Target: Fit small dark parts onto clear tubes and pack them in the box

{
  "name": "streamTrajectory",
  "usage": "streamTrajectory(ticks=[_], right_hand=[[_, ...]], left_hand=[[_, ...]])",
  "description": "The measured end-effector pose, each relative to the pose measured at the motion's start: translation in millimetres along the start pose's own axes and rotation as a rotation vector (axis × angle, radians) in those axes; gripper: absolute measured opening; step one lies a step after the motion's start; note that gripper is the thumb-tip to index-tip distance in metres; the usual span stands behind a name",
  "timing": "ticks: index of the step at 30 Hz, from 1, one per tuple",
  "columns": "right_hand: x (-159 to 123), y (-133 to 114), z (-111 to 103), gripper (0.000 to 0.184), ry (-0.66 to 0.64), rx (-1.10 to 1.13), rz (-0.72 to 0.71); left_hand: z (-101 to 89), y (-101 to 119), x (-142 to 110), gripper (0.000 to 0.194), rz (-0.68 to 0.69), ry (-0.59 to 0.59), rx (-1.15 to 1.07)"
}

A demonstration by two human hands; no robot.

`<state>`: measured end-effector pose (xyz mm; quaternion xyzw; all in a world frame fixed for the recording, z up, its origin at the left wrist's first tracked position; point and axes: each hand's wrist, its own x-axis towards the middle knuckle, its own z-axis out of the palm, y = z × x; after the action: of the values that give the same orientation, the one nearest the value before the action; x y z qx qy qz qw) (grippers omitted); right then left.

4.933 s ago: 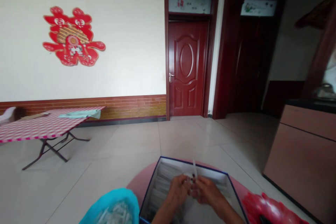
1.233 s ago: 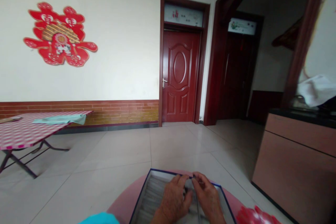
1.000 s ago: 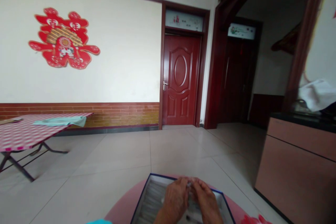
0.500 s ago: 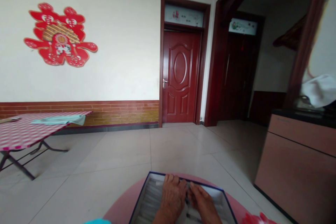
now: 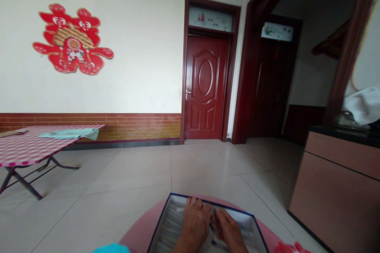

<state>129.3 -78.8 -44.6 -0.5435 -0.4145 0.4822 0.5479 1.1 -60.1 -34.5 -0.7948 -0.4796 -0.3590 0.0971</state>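
Observation:
A shallow box (image 5: 159, 221) with a dark blue rim rests on a round pink surface (image 5: 138, 227) at the bottom of the view. Along its left side lie several long, pale, clear-wrapped items (image 5: 170, 225). My left hand (image 5: 196, 221) is over the middle of the box, its fingers curled inward. Just beside it, my right hand (image 5: 227, 225) is closed in a pinch. A small dark, thin piece (image 5: 211, 224) shows between the two hands; its kind and most of its length are hidden by the fingers.
Bright blue material (image 5: 111, 248) is at the lower left edge, and something red (image 5: 292, 247) at the lower right. A folding table (image 5: 26, 146) with a checked cover and a pale green cloth (image 5: 71, 133) stands left. A brown cabinet (image 5: 335, 182) stands right.
The view has shifted slightly. Both hands stay close together over the box, and the right fingers have shifted a little.

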Motion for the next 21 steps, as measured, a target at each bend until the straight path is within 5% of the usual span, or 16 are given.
streamTrajectory(ticks=[21], right_hand=[[-5.7,-9.0,-3.5,0.032,-0.008,-0.065,-0.059]], left_hand=[[-8.6,4.6,-0.1,0.011,-0.033,-0.059,-0.038]])
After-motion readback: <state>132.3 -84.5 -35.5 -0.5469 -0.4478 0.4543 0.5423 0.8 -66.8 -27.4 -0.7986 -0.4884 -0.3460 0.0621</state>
